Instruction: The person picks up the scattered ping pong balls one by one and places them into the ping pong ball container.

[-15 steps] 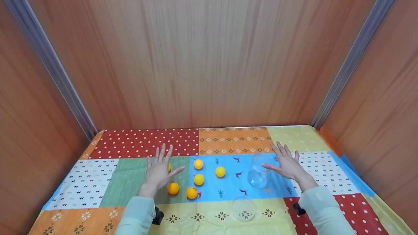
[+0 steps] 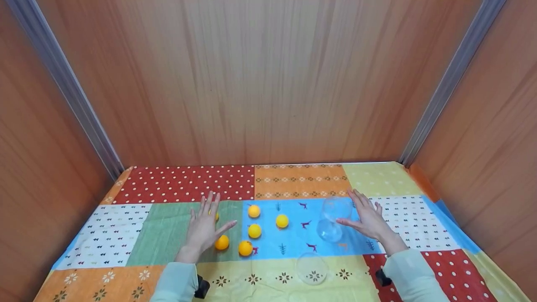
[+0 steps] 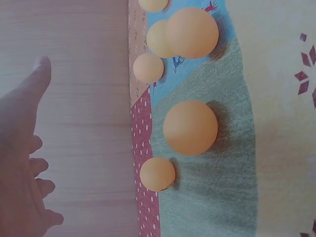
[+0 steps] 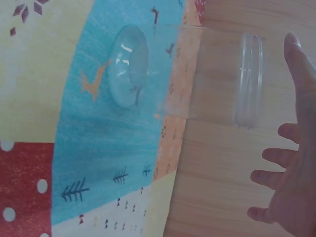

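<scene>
Several orange ping-pong balls (image 2: 254,231) lie scattered on the green and blue patches of the cloth. My left hand (image 2: 202,230) hovers over the leftmost ones with straight fingers and partly hides one ball (image 3: 157,174). To the right stands a clear jar (image 2: 330,228), upright, with a threaded open rim (image 3: 153,5). Beside its mouth is my right hand (image 2: 371,220), fingers extended, thumb overlapping the jar in the head view. The right wrist view has the same jar (image 4: 129,69) apart from the fingertips. Neither hand holds anything.
A clear round lid (image 2: 312,268) lies flat on the yellow patch in front of the jar. The patchwork tablecloth (image 2: 168,235) covers the table. Wood-grain panels (image 2: 268,84) rise behind it and at both sides, with metal posts (image 2: 71,88) at the corners.
Both hands have come down slightly in the head view, and the right hand's fingers are closer together. The balls, jar and lid stay where they were.
</scene>
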A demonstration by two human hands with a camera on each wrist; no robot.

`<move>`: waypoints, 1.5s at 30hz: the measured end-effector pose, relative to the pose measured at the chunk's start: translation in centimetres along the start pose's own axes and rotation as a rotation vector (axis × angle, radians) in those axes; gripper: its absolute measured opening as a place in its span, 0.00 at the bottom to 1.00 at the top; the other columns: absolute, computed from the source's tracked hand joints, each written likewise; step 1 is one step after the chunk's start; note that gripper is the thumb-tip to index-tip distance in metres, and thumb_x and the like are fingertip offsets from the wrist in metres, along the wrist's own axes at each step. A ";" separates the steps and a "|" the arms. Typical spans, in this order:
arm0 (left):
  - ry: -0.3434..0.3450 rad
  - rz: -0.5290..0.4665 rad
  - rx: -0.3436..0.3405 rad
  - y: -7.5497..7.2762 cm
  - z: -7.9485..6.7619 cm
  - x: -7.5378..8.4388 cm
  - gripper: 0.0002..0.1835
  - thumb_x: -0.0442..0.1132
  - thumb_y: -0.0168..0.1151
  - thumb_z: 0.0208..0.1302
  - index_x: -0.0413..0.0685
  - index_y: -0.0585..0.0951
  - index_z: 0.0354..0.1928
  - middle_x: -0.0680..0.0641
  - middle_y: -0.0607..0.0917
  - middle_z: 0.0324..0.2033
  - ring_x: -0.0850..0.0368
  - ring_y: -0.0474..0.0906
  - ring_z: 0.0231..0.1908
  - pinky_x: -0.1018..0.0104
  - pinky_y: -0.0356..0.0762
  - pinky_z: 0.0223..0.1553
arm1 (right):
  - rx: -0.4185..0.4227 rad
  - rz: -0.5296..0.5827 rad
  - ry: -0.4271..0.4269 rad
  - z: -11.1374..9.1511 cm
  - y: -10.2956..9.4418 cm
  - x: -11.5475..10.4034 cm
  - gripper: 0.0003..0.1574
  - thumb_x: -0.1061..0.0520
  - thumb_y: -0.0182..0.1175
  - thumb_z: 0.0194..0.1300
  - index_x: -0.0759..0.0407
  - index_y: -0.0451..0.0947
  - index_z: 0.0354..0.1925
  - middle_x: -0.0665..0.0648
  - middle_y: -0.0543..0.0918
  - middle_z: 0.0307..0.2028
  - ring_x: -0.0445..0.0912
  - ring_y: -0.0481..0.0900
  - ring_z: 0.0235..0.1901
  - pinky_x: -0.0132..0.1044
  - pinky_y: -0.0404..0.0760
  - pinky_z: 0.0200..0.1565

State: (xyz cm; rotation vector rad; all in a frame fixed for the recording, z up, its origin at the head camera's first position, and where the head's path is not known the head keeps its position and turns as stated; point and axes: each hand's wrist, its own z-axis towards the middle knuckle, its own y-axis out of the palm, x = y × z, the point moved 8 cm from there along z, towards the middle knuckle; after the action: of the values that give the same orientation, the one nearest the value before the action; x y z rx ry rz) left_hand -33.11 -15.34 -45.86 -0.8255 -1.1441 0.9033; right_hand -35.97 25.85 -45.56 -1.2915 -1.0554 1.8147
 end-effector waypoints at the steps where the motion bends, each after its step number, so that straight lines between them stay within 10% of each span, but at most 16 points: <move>1: 0.001 -0.015 0.005 0.0 -0.1 0.1 0.50 0.66 0.54 0.50 0.47 0.48 0.68 0.42 0.46 0.67 0.41 0.41 0.64 0.37 0.39 0.57 | 0.006 0.009 -0.006 -0.1 0.1 0.0 0.63 0.25 0.54 0.45 0.56 0.46 0.67 0.65 0.50 0.65 0.61 0.45 0.63 0.66 0.35 0.54; 18: -0.037 -0.306 0.083 2.7 -2.6 0.6 0.46 0.59 0.60 0.50 0.42 0.56 0.65 0.39 0.53 0.65 0.40 0.56 0.60 0.46 0.64 0.51 | 0.111 0.282 0.054 -0.6 2.2 0.8 0.63 0.33 0.63 0.43 0.53 0.44 0.68 0.63 0.50 0.65 0.61 0.49 0.62 0.64 0.52 0.54; 45: -0.133 -0.528 0.167 7.1 -3.8 2.3 0.35 0.41 0.69 0.47 0.36 0.67 0.57 0.37 0.69 0.53 0.43 0.65 0.53 0.50 0.64 0.53 | 0.304 0.846 0.056 0.2 5.6 1.7 0.55 0.64 0.68 0.45 0.60 0.47 0.66 0.67 0.56 0.62 0.62 0.57 0.58 0.59 0.58 0.54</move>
State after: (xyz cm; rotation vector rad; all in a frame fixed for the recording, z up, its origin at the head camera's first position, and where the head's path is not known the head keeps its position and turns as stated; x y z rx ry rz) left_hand -30.18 -10.61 -52.18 -0.3027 -1.2997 0.6047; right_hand -36.99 24.73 -51.25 -1.7164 -0.1496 2.3869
